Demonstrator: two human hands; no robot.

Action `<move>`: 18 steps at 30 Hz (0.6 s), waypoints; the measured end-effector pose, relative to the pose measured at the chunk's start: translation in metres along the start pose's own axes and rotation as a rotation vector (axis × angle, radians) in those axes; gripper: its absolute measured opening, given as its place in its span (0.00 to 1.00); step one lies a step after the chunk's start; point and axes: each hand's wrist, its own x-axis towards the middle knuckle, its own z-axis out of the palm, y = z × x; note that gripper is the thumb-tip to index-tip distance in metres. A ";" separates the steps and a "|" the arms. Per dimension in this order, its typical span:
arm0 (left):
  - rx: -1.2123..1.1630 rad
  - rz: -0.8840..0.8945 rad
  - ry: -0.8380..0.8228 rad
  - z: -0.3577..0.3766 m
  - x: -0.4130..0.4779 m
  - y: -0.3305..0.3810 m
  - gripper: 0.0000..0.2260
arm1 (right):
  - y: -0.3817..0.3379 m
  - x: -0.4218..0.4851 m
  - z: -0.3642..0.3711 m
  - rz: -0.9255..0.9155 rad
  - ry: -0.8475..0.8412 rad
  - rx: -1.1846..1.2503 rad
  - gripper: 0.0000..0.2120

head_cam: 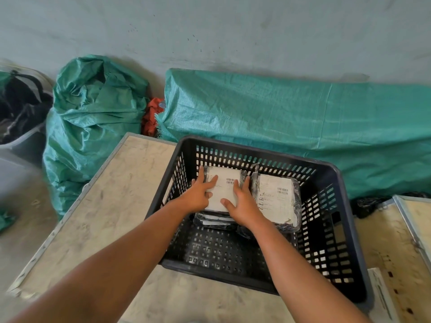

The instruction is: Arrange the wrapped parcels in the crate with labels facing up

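Pressing a label-up parcel (224, 190) flat at the crate's (335, 183) twelve o'clock, left hand (198, 194) and right hand (242, 203) rest with fingers spread, gripping nothing, seemingly to square the stack.

Both bare forearms run from the lower frame up toward centre, converging. Left hand (198, 194) palm down, fingers spread flat, pointing to upper right. Right hand (242, 203) palm down beside it, fingers extended, thumb angled left. Hands close, not touching.

crate (335, 180) near half bare, parcels (276, 199) and hands (198, 194) filling far half
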 end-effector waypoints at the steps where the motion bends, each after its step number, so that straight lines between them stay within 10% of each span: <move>1: 0.029 0.003 -0.009 0.000 0.000 -0.002 0.32 | 0.001 0.000 0.001 -0.020 -0.005 -0.018 0.42; 10: -0.005 0.005 -0.067 -0.013 0.010 0.004 0.29 | -0.004 0.015 -0.008 -0.028 -0.095 -0.026 0.42; 18: 0.060 -0.108 0.125 -0.022 -0.002 0.036 0.34 | -0.016 -0.012 -0.020 -0.042 0.148 0.163 0.31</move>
